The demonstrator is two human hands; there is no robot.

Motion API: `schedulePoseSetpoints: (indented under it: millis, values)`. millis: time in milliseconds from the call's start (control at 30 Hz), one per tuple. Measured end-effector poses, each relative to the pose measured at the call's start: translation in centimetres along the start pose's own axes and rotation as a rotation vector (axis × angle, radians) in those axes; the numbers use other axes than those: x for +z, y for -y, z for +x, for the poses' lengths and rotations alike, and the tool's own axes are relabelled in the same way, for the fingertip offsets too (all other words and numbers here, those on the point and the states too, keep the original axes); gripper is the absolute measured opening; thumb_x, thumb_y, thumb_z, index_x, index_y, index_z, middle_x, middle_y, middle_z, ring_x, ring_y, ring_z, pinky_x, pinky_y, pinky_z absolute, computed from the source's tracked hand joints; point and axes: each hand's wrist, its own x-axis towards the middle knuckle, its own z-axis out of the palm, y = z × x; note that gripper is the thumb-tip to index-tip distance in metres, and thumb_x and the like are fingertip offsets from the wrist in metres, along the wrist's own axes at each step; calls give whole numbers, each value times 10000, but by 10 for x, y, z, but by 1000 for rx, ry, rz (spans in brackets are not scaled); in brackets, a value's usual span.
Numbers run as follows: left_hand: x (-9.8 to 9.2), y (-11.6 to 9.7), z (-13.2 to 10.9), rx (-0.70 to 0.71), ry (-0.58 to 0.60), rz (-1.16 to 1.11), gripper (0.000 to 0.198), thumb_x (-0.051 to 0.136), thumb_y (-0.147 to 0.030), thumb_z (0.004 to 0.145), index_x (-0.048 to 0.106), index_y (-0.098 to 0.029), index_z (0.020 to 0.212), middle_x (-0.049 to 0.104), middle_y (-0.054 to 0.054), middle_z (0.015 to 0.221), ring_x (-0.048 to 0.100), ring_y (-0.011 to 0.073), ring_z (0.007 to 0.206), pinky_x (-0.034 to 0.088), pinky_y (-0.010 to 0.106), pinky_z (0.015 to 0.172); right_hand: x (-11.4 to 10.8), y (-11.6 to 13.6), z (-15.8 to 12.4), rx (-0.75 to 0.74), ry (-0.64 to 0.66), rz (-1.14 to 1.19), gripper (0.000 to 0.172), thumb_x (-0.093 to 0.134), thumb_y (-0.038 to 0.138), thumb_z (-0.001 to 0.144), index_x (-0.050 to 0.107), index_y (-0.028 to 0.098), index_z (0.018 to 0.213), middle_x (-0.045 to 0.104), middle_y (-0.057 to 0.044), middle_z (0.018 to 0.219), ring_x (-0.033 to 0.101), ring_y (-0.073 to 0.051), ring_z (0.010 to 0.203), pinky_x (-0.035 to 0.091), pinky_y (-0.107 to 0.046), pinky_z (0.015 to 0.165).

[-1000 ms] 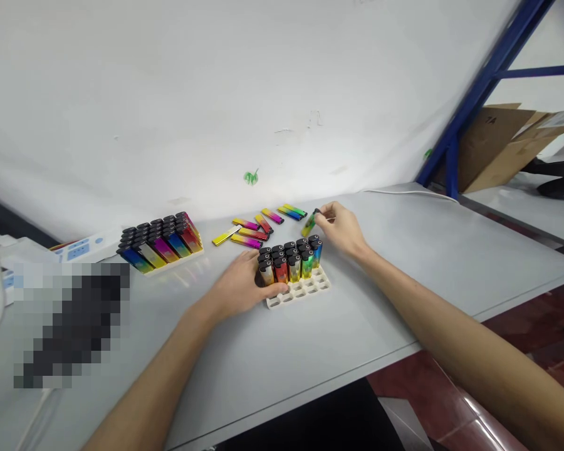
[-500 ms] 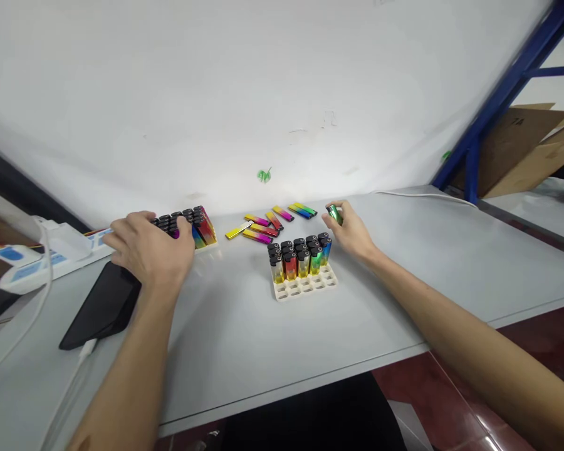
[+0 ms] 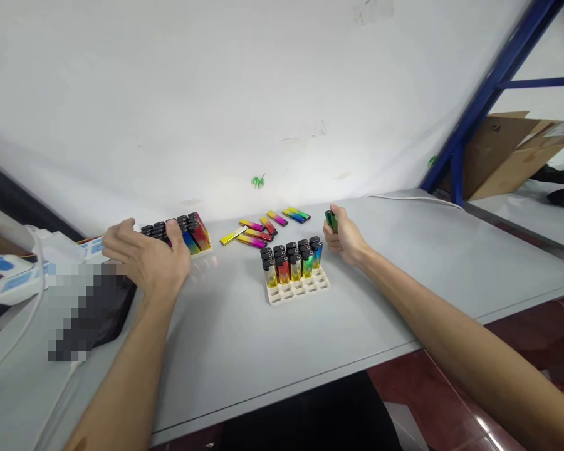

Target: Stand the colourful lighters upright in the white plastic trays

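Observation:
My left hand (image 3: 153, 257) is open, fingers apart, in front of a full-looking rack of black-topped lighters (image 3: 200, 235) and partly covers it. My right hand (image 3: 345, 235) is closed round a green lighter (image 3: 331, 220), held upright above the table. Between my hands a cream rack (image 3: 298, 289) holds several upright lighters (image 3: 295, 266) in its back rows; the holes along its front are bare. Several colourful lighters (image 3: 258, 234) lie loose on the table behind this rack.
At the left, a pixelated dark device (image 3: 91, 310) lies beside a white power strip (image 3: 14, 282) and white cables. A white wall rises behind the grey table (image 3: 244, 351). Cardboard boxes (image 3: 502, 150) and a blue metal frame (image 3: 455, 160) stand at the right.
My right hand has turned the green lighter more upright. My left thumb and fingers have lifted a little and spread. The whole view has shifted slightly.

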Motion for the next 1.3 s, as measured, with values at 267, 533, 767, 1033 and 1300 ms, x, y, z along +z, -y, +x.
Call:
schedulePoseSetpoints:
  millis: [267,533,767,1033,1300]
  values:
    - [32,-18,-10,225,-223,-45,508,373,-600,952,552,-193,1198,594,135,1202,497,295,1204,377,484,1052,5,3,-2,52,41,50,470,372,547,911,244,240,579,157,90,445,78,-68,391,79,-229,379]
    - [61,-28,-25,118,412,-325,926,660,-729,725,361,-214,1435,546,140,1382,537,301,1250,443,435,1035,6,1,-4,80,14,76,521,374,613,913,267,235,571,155,92,454,90,-68,391,81,-232,377]
    - [61,-33,-22,75,442,-199,788,745,-671,672,517,-248,1297,620,91,1295,562,315,1227,444,464,1042,8,-1,-3,60,6,65,483,379,503,920,281,229,535,174,79,435,90,-67,383,69,-234,380]
    - [64,-29,-23,95,403,-147,668,763,-554,707,531,-243,1251,642,74,1263,577,301,1200,460,443,1018,15,0,-8,76,45,35,533,367,607,942,408,207,592,222,75,483,158,-69,391,125,-224,391]
    - [65,-30,-19,85,358,-100,546,742,-488,724,562,-234,1172,666,64,1164,604,297,1122,472,434,974,2,2,-2,-188,54,-40,373,633,558,843,621,186,822,592,-4,756,521,-129,687,422,-267,663]
